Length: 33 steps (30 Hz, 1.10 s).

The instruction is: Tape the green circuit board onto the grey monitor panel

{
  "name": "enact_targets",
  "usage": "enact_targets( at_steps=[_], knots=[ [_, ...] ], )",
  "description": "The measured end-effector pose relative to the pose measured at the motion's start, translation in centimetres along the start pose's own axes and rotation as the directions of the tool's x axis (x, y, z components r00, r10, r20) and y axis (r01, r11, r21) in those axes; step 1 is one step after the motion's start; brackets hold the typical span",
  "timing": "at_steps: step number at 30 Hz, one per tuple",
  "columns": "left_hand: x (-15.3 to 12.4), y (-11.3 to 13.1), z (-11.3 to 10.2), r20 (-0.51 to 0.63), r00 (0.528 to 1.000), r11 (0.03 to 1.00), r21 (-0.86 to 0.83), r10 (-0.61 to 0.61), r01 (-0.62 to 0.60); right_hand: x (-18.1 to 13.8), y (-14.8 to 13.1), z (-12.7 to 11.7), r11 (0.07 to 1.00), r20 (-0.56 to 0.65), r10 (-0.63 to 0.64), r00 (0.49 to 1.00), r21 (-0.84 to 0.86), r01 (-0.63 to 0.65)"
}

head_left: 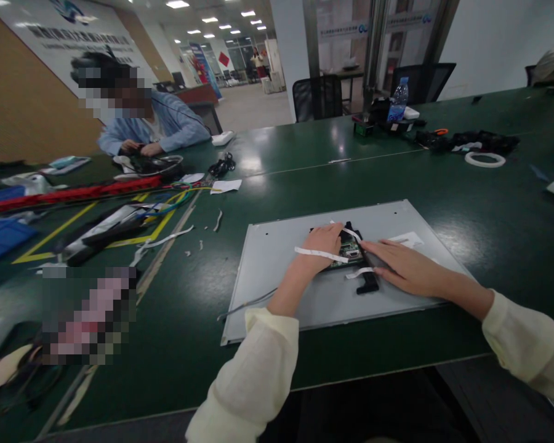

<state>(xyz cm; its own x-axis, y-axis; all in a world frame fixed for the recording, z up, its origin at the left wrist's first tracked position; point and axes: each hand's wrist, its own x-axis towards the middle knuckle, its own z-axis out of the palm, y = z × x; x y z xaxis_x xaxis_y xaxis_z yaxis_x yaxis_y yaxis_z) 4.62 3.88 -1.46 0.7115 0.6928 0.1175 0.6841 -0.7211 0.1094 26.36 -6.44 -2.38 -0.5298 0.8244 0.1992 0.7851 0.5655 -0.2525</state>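
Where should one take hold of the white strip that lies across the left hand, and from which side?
Probably by its free left end, pinched flat from above, coming from the left. The white strip is thin and flat; that end sticks out past the left hand over the grey panel, while the other end runs toward the circuit board.

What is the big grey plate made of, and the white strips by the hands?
The grey plate looks like sheet metal: flat, thin at the edge, matt with a soft sheen and small holes. The white strips are probably tape or paper: thin and limp, one draped over the left hand.
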Motion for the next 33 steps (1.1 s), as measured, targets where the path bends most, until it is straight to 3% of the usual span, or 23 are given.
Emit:
enact_targets(
  at_steps=[10,18,24,29,33],
  knots=[
    [-0.1,0.6,-0.3,0.013,1.000,0.999,0.041,-0.022,0.021,-0.4,-0.1,-0.3,0.999,0.046,0.039,0.998,-0.007,-0.039],
    [0.1,0.8,-0.1,0.009,1.000,0.999,0.041,-0.020,0.019,-1.4,0.2,-0.7,0.999,-0.029,-0.016,0.999,0.048,0.017],
    [-0.1,0.8,-1.6,-0.114,0.990,0.993,-0.099,-0.079,0.068,-2.4,0.3,-0.7,0.998,-0.098,-0.033,0.995,0.056,0.039],
    [-4.1,5.7,-4.4,-0.141,0.986,0.983,-0.176,-0.084,0.058,-3.5,-0.9,-0.5,0.998,-0.120,-0.026,0.992,0.059,0.033],
    [-8.3,11.0,-3.0,-0.128,0.978,0.960,-0.247,-0.167,0.132,-4.2,-3.1,0.1,0.997,-0.151,0.071,0.986,0.027,-0.068]
  ],
)
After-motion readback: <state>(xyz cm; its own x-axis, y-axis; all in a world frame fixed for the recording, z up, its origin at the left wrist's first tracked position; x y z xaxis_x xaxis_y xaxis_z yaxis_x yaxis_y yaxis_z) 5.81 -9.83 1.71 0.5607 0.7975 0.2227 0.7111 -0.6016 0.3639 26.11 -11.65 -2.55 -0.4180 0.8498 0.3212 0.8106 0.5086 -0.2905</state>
